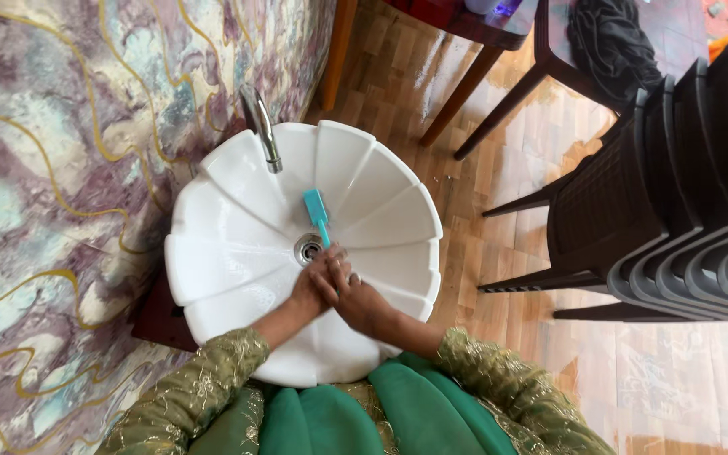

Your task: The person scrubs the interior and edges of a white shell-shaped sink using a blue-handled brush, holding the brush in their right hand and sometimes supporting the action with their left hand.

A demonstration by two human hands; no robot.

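A teal brush (317,212) with a flat rectangular head and a slim handle of the same colour lies inside a white washbasin (238,253), its head pointing up the bowl toward the tap and its handle running down past the drain to the hands. The left hand (313,286) and the right hand (355,299) meet over the lower part of the bowl, fingers overlapping and pressed together around the end of the brush handle; which hand actually pinches it cannot be told, since the fingers cover one another. The washbasin is round with a scalloped, petal-like wall and holds only the brush; its metal drain (307,248) sits at the centre, just beside the handle. A curved chrome tap (260,126) rises at the far rim. Both arms wear green sleeves with gold embroidery. The basin stands against a marbled purple and gold wall (61,168). To the right, on the wooden floor (499,168), stands a stack of dark plastic chairs (676,202), well apart from the basin.
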